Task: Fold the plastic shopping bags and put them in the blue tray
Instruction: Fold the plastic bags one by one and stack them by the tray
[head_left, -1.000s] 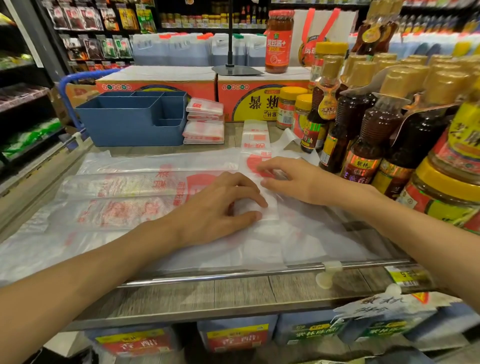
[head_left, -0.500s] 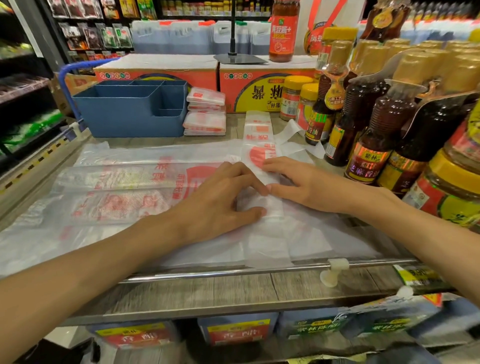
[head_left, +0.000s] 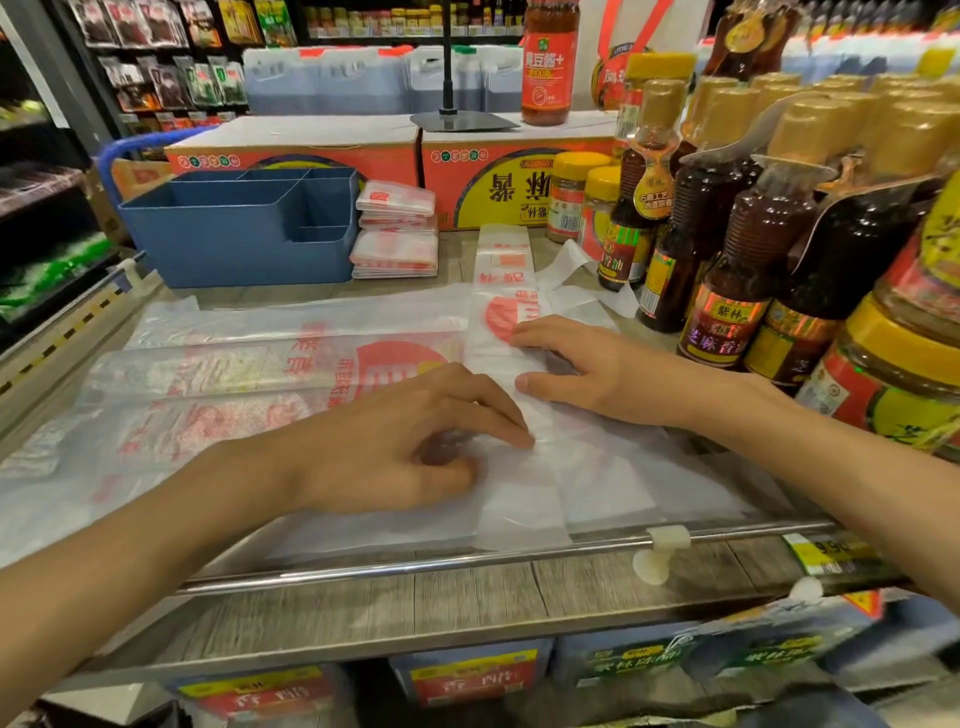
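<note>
Folded bag strip (head_left: 511, 332) lengthwise front-to-back

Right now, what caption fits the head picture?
Both hands, left hand and right hand, press a plastic bag flat near the blue tray.

Both hands (head_left: 400, 441) (head_left: 602, 371) press folded bag strip (head_left: 506, 322); blue tray (head_left: 239, 234) behind.

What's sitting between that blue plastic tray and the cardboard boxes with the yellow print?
In the head view, a small stack of folded white-and-red plastic bags stands between the blue plastic tray and the right-hand red-and-yellow cardboard box.
</note>
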